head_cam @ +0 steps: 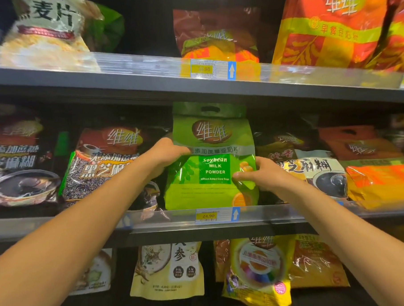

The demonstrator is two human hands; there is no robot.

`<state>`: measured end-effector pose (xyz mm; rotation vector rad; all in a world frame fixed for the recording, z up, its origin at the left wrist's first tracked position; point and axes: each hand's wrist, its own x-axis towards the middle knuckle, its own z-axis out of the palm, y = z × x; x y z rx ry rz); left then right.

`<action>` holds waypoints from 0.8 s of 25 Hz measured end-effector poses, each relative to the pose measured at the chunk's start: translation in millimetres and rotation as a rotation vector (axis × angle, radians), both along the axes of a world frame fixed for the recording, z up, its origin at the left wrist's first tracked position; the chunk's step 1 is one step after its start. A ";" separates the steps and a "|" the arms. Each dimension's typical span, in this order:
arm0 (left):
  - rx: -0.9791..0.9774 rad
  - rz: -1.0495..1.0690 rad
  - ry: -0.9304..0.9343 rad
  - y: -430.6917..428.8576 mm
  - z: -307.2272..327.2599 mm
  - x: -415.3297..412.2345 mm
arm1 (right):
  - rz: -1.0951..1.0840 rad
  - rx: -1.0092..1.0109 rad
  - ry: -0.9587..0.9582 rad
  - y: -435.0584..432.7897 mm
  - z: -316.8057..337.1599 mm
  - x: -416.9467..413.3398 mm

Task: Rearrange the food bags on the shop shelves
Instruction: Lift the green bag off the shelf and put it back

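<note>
A green soybean milk powder bag (210, 138) stands upright at the front of the middle shelf (167, 220). My left hand (165, 155) grips its left edge at mid height, thumb on the front. My right hand (261, 173) grips its right edge a little lower, thumb pressed on the front. To the left of the green bag leans a black sesame bag (99, 162), partly hidden by my left forearm. Another sesame paste bag (312, 168) sits right behind my right hand.
An orange bag (377, 168) leans at the middle shelf's right end, a dark bag (18, 160) at its left. The upper shelf (123, 77) holds an oat bag (50, 32), a brown bag (216, 34) and a large orange bag (336, 29). Yellow bags (257, 270) fill the shelf below.
</note>
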<state>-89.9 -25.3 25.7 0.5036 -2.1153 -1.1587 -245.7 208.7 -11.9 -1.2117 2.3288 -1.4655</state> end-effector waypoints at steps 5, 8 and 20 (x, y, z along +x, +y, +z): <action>-0.624 0.203 -0.474 24.4 -5.0 43.9 | -0.172 0.309 0.508 8.8 -15.7 8.1; -0.501 0.131 -0.518 43.5 -17.6 52.2 | -0.171 0.384 0.489 5.9 -10.7 8.8; -0.626 0.206 -0.397 36.2 -37.8 13.1 | -0.235 0.321 0.507 -32.4 -19.2 -9.8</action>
